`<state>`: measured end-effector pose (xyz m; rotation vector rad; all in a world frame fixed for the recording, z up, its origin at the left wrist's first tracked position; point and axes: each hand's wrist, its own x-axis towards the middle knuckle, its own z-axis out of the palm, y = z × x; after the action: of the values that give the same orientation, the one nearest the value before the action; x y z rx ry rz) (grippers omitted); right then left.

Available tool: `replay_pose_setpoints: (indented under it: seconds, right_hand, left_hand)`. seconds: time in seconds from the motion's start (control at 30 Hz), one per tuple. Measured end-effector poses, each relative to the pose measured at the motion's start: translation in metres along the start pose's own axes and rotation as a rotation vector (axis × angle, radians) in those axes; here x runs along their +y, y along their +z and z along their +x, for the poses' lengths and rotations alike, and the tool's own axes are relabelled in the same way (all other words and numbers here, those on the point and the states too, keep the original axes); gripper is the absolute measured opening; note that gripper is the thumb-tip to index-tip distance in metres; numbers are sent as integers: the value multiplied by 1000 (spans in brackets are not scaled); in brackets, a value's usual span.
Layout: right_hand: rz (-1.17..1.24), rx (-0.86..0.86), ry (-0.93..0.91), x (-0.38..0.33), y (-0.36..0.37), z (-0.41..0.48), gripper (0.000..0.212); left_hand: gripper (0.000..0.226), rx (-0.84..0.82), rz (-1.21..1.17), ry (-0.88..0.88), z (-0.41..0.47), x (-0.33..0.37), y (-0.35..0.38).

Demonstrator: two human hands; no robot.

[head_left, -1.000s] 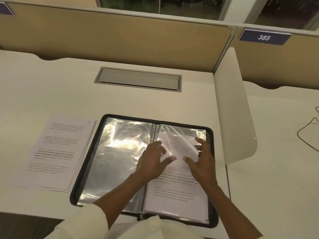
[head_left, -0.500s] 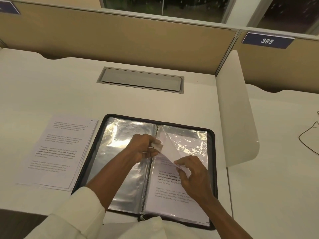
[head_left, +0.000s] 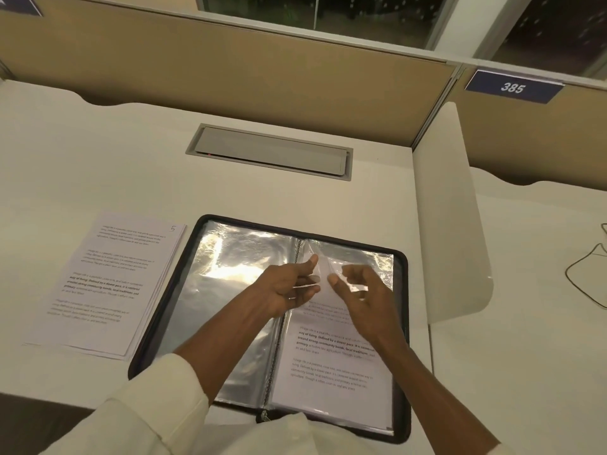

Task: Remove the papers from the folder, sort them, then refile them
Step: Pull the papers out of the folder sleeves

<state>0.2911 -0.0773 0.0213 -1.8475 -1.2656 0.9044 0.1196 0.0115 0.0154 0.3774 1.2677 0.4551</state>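
Papers (head_left: 108, 284) are lying at frame left on the desk (head_left: 98, 159), beside the open folder (head_left: 230, 307) at lower centre; its right-page sleeve (head_left: 323, 269) is being pinched by left hand (head_left: 285, 287) and right hand (head_left: 364, 292).

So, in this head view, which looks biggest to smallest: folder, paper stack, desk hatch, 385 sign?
folder
paper stack
desk hatch
385 sign
The last two sit farther off, so true sizes stay unsure.

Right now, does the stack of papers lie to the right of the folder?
No, the stack of papers lies on the desk left of the folder.
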Motion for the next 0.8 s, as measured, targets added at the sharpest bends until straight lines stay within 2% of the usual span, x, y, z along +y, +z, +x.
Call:
replay_pose_setpoints:
  seconds: [0.17,0.3,0.47,0.63,0.7,0.8]
  right_hand:
    - [-115,0,112,-33,-13,46,70]
    - [-272,-168,180,-49,-17,84,65]
    - [-534,-368,110,-57,-3,118,57]
    - [-778,-506,-6,-63,-1,145,45]
    - [-823,-559,-5,-64,-5,154,41]
    - [-850,-650,54,-62,-9,167,22]
  left_hand:
    - [44,-29,-87,17,1,-12,23]
    - [29,-18,-59,56,2,-16,39]
    - [17,22,4,144,2,-14,53]
    - [22,70,83,222,5,-11,62]
    - [20,81,66,230,7,-10,65]
    - [20,90,42,247,10,-10,67]
